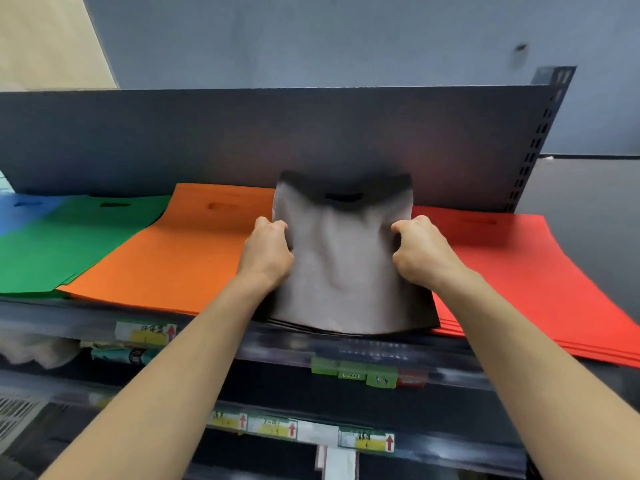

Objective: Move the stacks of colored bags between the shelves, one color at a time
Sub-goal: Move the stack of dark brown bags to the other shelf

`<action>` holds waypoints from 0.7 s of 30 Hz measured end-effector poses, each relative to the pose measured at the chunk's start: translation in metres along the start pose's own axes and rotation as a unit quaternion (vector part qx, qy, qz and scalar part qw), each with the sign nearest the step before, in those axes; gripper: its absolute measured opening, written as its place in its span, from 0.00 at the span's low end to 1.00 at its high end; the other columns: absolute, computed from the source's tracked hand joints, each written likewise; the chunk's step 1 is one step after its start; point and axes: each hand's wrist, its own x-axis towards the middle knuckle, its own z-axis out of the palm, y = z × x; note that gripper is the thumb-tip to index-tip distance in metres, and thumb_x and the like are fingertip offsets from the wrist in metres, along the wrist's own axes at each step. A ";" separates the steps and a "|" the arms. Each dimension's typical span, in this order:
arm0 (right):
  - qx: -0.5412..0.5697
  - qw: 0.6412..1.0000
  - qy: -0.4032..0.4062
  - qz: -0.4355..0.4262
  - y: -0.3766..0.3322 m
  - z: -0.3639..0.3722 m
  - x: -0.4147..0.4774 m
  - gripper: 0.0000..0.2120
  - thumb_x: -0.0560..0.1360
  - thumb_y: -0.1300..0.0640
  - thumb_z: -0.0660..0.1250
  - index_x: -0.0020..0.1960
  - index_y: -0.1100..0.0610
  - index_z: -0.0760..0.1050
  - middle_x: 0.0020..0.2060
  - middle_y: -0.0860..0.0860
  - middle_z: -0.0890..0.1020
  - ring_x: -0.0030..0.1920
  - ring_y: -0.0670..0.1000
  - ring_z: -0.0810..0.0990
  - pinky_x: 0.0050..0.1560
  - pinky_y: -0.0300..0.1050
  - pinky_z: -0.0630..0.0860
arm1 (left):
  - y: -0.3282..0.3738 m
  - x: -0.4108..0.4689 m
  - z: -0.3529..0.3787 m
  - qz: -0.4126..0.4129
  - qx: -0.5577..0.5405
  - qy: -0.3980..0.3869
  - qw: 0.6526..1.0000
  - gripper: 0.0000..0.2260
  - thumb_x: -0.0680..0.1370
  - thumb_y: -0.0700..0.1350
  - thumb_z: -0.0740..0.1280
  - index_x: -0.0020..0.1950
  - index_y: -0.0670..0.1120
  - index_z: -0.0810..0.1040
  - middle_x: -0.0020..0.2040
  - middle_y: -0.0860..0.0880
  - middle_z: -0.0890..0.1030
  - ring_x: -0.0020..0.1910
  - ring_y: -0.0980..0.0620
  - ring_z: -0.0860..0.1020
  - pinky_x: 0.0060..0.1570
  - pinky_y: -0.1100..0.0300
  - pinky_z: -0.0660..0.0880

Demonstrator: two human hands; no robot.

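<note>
reaching up from the bottom of the view, two bare forearms cross the lower shelf rails, where yellow-and-white price labels (277,426) with red arrows are stuck in a row. next rail up: green tags (353,370) on the front edge of the top shelf (214,336). left hand (268,252) and right hand (420,252) each hold one side edge of the grey bag stack (341,271). grip closed on both sides, fingers curled round the edges, knuckles up, top bag puckered between them. the stack lies on the top shelf, front edge at the rail, darker layers showing underneath. orange stack (173,258) lies just beside it on the left, red stack (519,271) just beside it on the right, both flat. farther left a green stack (69,244), then a blue stack (20,209) at the frame edge. behind all of them a dark back panel (242,140), a slotted upright (540,133) at its right end, and a grey-blue wall (346,39) beyond.
</note>
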 end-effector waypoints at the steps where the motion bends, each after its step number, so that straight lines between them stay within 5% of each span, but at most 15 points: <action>1: -0.004 1.000 -0.001 0.011 -0.002 0.005 0.003 0.16 0.73 0.67 0.57 0.60 0.63 0.71 0.59 0.60 0.68 0.58 0.65 0.72 0.57 0.52 0.71 | -0.004 0.006 0.002 0.005 0.010 -0.014 1.000 0.15 0.75 0.33 0.59 0.60 0.39 0.74 0.60 0.40 0.69 0.57 0.36 0.73 0.56 0.50 0.70; 5: -0.026 0.998 0.016 0.049 -0.011 0.018 0.007 0.10 0.71 0.69 0.57 0.50 0.63 0.73 0.55 0.62 0.73 0.55 0.65 0.73 0.50 0.50 0.71 | -0.022 0.023 0.011 0.028 0.047 -0.068 0.996 0.14 0.75 0.34 0.58 0.59 0.40 0.74 0.59 0.39 0.68 0.55 0.35 0.73 0.56 0.48 0.71; 11: -0.099 0.988 0.092 0.077 -0.029 0.022 0.001 0.13 0.74 0.64 0.59 0.58 0.62 0.72 0.58 0.59 0.73 0.58 0.62 0.70 0.53 0.50 0.66 | -0.027 0.036 0.010 0.119 0.130 -0.010 0.984 0.15 0.75 0.36 0.60 0.60 0.43 0.73 0.59 0.42 0.69 0.57 0.40 0.67 0.53 0.51 0.64; 16: -0.110 0.979 0.163 0.051 -0.038 -0.002 -0.025 0.13 0.77 0.59 0.59 0.60 0.60 0.72 0.59 0.57 0.74 0.60 0.60 0.70 0.55 0.51 0.67 | 0.012 0.029 -0.002 0.245 -0.003 0.023 0.969 0.16 0.77 0.39 0.61 0.65 0.45 0.73 0.62 0.45 0.70 0.60 0.43 0.68 0.57 0.52 0.63; 21: -0.135 0.960 0.237 0.061 -0.015 -0.035 -0.074 0.16 0.77 0.56 0.60 0.64 0.58 0.71 0.60 0.55 0.76 0.62 0.58 0.70 0.61 0.51 0.67 | 0.079 -0.008 0.000 0.399 -0.139 0.063 0.904 0.15 0.75 0.37 0.63 0.61 0.43 0.76 0.59 0.44 0.74 0.56 0.43 0.72 0.54 0.52 0.65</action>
